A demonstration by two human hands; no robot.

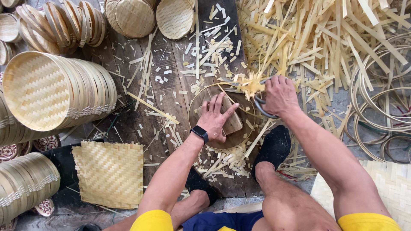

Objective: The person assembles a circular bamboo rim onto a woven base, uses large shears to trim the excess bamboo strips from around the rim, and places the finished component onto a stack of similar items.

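Note:
My left hand (pixel 216 117) presses flat on a small wooden block (pixel 232 121) that lies on a round woven bamboo tray (pixel 201 96) on the dark floor boards. A black smartwatch is on that wrist. My right hand (pixel 279 95) grips the handles of large metal shears (pixel 260 108) at the tray's far right rim, where frayed bamboo strip ends (pixel 250 84) stick out. My feet in black socks rest just below the tray.
Stacks of finished round bamboo trays (pixel 55 92) lie at the left and along the top. A pile of square woven mats (pixel 109 173) sits at lower left, another mat (pixel 387 188) at lower right. Loose bamboo strips (pixel 317 34) and hoops (pixel 381 107) cover the right side.

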